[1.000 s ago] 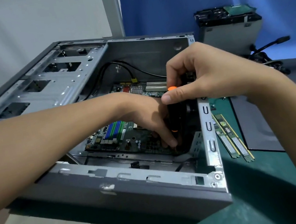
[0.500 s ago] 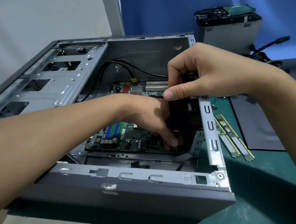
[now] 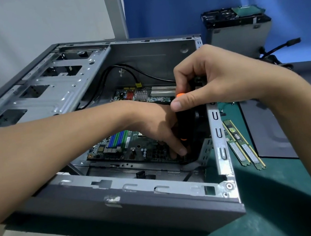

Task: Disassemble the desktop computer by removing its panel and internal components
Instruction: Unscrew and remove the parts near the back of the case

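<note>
The grey desktop case point(image 3: 144, 207) lies open on its side, its panel off and the green motherboard point(image 3: 129, 148) exposed inside. A black screwdriver with orange bands point(image 3: 184, 123) stands upright over the board's near right corner. My right hand point(image 3: 215, 75) grips the top of its handle, thumb across the orange cap. My left hand point(image 3: 162, 129) reaches into the case and its fingers hold the lower end of the screwdriver near the tip. The tip and the screw are hidden behind my fingers.
Two memory sticks point(image 3: 242, 144) lie on the green mat point(image 3: 274, 190) right of the case, beside a dark grey panel point(image 3: 264, 131). A removed drive cage point(image 3: 238, 29) and black cables point(image 3: 274, 52) sit at the back right. Black cables point(image 3: 122, 70) loop inside the case.
My right hand has turned a little on the screwdriver handle, so the orange cap hid and shows again. My left hand stays at the tip.
</note>
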